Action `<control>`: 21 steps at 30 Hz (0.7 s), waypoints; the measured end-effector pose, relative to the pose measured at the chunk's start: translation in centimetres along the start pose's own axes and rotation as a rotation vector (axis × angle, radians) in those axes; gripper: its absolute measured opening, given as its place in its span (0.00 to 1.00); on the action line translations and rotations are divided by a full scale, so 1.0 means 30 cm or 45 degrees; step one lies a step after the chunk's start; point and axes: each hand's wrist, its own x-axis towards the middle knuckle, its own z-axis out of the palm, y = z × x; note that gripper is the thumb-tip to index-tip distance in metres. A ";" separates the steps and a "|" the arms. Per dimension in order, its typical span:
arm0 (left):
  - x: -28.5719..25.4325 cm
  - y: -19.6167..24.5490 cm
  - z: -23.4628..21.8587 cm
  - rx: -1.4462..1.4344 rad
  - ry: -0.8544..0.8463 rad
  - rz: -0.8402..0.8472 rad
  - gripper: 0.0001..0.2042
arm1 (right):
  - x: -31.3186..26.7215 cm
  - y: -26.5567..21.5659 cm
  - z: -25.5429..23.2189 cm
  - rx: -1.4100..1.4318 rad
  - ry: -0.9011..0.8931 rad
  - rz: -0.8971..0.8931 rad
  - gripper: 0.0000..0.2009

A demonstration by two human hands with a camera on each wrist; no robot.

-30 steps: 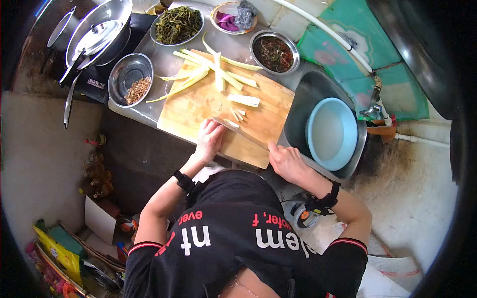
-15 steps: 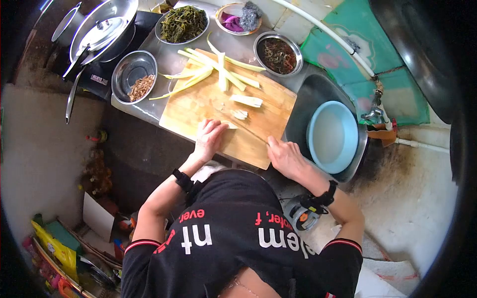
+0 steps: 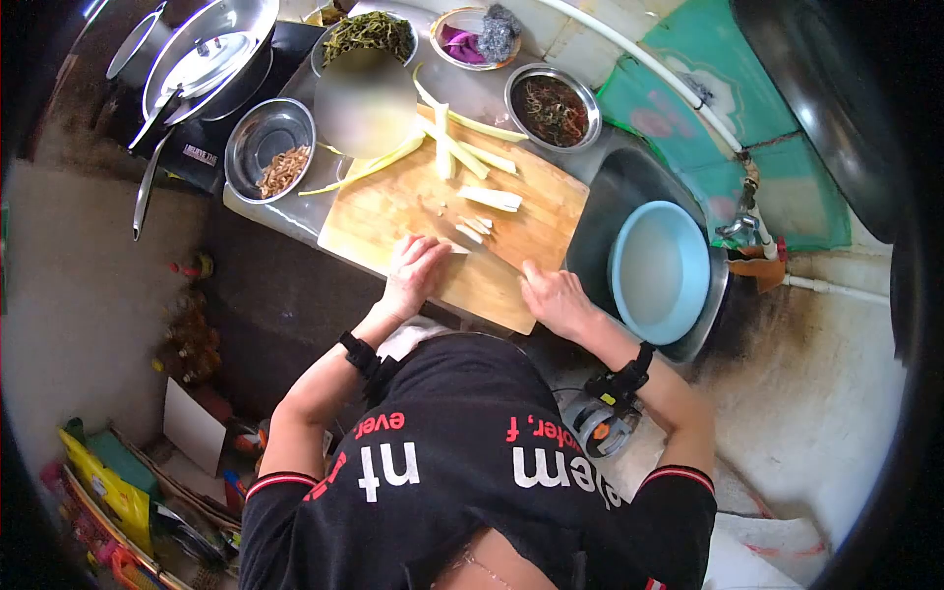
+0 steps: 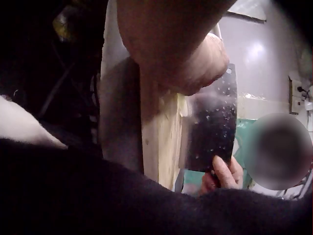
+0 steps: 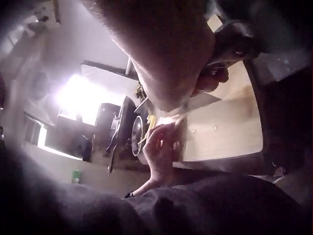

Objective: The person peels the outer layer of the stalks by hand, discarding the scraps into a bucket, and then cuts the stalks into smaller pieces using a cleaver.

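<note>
On the wooden cutting board (image 3: 369, 218) my left hand (image 3: 411, 277) presses a short pale stalk piece (image 3: 458, 249) with bent fingers, near the front edge. My right hand (image 3: 560, 300) grips a cleaver by its handle, and the blade slants from there toward the left fingertips. In the left wrist view the broad dark blade of the cleaver (image 4: 212, 129) stands on edge, speckled with wet bits, close beside the left fingers. Several cut strips (image 3: 475, 230) lie just beyond the blade. Behind them rest a thicker pale piece (image 3: 491, 200) and long yellow-green stalks (image 3: 472, 159).
Left of the board stands a metal bowl (image 3: 248, 126) with small brownish pieces. Bowls of dark greens (image 3: 366, 34), purple pieces (image 3: 458, 43) and dark shreds (image 3: 553, 110) line the back. A blue basin (image 3: 659, 270) sits in the sink at right; a pan (image 3: 251, 25) is far left.
The cut strips beyond the blade have bunched, then spread slightly apart. My right hand with the cleaver has shifted a little left; the left hand stays at the stalk piece.
</note>
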 end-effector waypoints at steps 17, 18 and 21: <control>-0.046 -0.039 0.007 -0.091 0.010 -0.126 0.15 | -0.049 -0.020 -0.042 -0.099 -0.136 -0.051 0.06; -0.045 -0.043 0.009 -0.093 0.016 -0.104 0.15 | -0.038 -0.018 -0.028 -0.101 -0.150 -0.034 0.06; -0.037 -0.049 0.020 -0.078 0.034 -0.068 0.16 | 0.008 0.001 -0.003 -0.083 -0.105 -0.026 0.06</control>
